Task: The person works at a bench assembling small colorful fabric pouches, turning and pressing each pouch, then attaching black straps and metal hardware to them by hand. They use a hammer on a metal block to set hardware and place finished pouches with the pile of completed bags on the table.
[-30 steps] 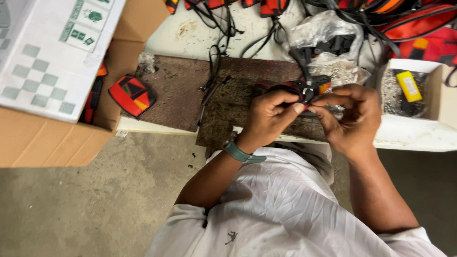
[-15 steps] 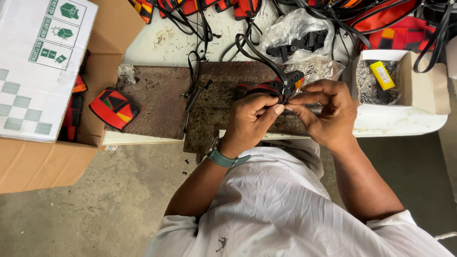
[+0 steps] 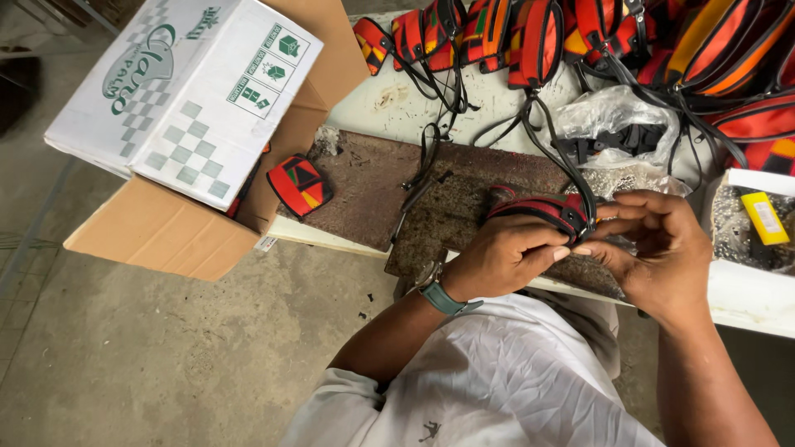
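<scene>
1. Pouch [image 3: 538,209], red and black with a black strap, lies at the near edge of the dark work board [image 3: 364,194], its long axis running left to right, directly ahead of both hands.
2. Left hand [image 3: 501,257] sits on the pouch's near side, fingers curled down, thumb and forefinger pinched at its right end.
3. Right hand [image 3: 658,248] meets it from the right, fingertips closed on the same small spot; what is pinched between them is too small to tell.
4. Both hands are touching at that end, equally near; the strap [image 3: 555,157] runs up and away from them toward the far pile.
5. Surface: a rough, stained board on a pale table [image 3: 397,108], with a second small pouch [image 3: 298,184] at the board's left edge, well apart.
6. Around it: a heap of red and orange bags [image 3: 629,33] at the back, a clear plastic bag [image 3: 617,116] just beyond the hands, a white tray [image 3: 745,290] to the right holding a yellow item [image 3: 763,217], a cardboard box [image 3: 190,124] to the left, concrete floor [image 3: 124,356] below.
</scene>
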The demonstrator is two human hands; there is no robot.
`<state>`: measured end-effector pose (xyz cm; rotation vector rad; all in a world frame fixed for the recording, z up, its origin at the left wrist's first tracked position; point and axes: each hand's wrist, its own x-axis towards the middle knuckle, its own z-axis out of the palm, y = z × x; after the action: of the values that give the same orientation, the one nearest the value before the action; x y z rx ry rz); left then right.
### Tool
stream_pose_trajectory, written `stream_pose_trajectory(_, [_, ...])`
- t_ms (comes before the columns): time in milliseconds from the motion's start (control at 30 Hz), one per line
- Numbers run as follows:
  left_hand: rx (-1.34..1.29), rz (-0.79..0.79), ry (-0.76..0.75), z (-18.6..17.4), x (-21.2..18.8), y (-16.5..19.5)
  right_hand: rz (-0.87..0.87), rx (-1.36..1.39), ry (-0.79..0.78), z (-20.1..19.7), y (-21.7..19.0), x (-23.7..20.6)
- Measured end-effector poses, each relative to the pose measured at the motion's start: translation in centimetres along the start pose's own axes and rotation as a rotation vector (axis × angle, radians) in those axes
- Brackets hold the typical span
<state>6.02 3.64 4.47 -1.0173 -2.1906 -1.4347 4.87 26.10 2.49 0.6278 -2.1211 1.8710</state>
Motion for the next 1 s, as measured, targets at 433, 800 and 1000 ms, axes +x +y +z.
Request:
stream_pose_trajectory(433, [-0.367, -0.421, 0.009, 0.1, -1.8, -2.2, -0.036, -0.452, -0.026, 1.6, -3.0, 0.7])
stream_pose_trajectory(800, [-0.933, -0.492, 0.153, -1.2, -3.0, -4.2, 0.075, -0.209, -0.138, 0.0, -3.5, 0.7])
stream_pose_trajectory(1000, [-0.548, -0.547, -0.043, 1.4, -6.0, -3.5, -0.102, -0.328, -0.330, -1.6, -3.2, -2.2])
